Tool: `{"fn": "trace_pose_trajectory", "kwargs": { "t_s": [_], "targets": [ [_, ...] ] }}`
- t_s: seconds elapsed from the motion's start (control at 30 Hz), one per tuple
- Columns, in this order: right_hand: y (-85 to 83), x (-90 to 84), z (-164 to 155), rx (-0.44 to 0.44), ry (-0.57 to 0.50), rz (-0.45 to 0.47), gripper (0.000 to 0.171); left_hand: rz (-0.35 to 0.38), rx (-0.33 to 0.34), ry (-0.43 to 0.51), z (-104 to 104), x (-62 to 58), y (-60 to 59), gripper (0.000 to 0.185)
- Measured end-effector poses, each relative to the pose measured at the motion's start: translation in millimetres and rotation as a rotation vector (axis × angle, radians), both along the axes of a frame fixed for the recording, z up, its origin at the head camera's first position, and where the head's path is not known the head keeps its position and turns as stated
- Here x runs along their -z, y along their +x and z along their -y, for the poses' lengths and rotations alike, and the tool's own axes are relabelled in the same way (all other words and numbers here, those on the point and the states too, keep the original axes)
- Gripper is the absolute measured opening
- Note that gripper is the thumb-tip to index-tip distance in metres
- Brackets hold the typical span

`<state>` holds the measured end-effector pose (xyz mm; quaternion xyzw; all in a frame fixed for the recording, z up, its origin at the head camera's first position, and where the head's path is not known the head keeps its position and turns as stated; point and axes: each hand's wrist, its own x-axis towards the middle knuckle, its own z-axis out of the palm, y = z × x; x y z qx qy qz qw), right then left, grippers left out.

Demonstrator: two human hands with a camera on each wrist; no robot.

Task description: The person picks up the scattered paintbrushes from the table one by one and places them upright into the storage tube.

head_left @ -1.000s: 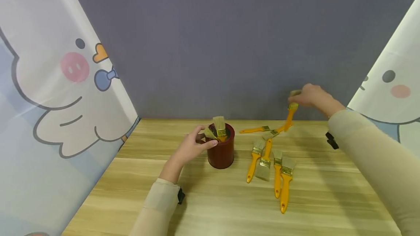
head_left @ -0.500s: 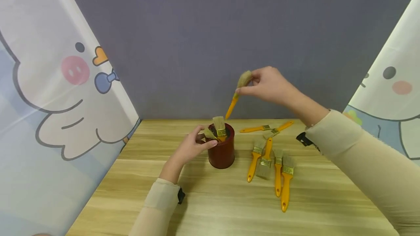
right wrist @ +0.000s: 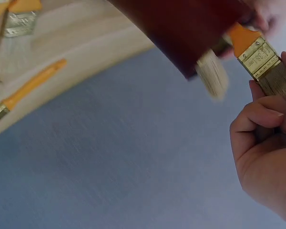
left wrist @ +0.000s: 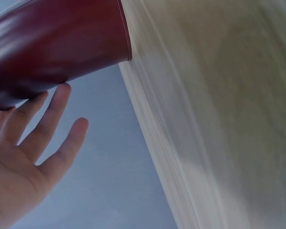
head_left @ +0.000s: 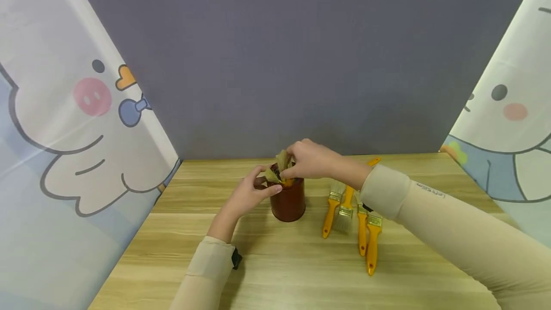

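A dark red can (head_left: 287,204) stands upright on the table. My left hand (head_left: 249,195) holds it near the rim, thumb in front; in the left wrist view several fingertips touch its side. My right hand (head_left: 316,160) is over the can's mouth and pinches a paintbrush (right wrist: 257,57) by the bristles. Its orange handle points down into the can; the handle's lower end is hidden. Other paintbrush bristles (head_left: 271,176) stick out of the can beside my left hand, and pale bristles (right wrist: 212,74) show at the rim in the right wrist view.
Several orange-handled paintbrushes lie right of the can, among them a wide one (head_left: 372,248) and a slimmer one (head_left: 330,216). Farther back, a small brush (right wrist: 33,86) lies near the table's far edge. A grey panel (head_left: 275,61) rises behind the table (head_left: 275,271).
My right hand has carried a paintbrush from the far right, up and leftward, then down into the can's mouth. My left hand has stayed at the can.
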<state>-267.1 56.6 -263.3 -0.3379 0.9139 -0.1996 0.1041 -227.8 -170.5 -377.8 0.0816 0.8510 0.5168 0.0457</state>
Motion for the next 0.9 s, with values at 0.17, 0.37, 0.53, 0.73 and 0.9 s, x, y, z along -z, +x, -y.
{"fn": "trace_pose_trajectory", "kwargs": {
  "t_s": [0.17, 0.37, 0.53, 0.73, 0.9],
  "targets": [
    [3.3, 6.6, 0, 0.012, 0.035, -0.027, 0.048, 0.013, 0.008, -0.001, 0, -1.3, -0.4, 0.074],
    [3.5, -6.1, -20, -0.019, 0.019, -0.056, 0.043, 0.017, 0.028, 0.025, -1, -0.5, -4.2, 0.068],
    [0.8, -6.8, -46, -0.076, 0.046, -0.05, 0.039, 0.018, -0.002, -0.012, 2, -1.8, -4.9, 0.072],
    [5.5, 9.0, -87, -0.059, 0.134, -0.018, 0.042, 0.021, -0.016, -0.047, 4, -2.2, -4.0, 0.077],
    [10.7, 36.2, -124, 0.011, 0.165, 0.035, 0.045, 0.021, -0.025, -0.06, 5, -3.1, -3.5, 0.081]
  ]
}}
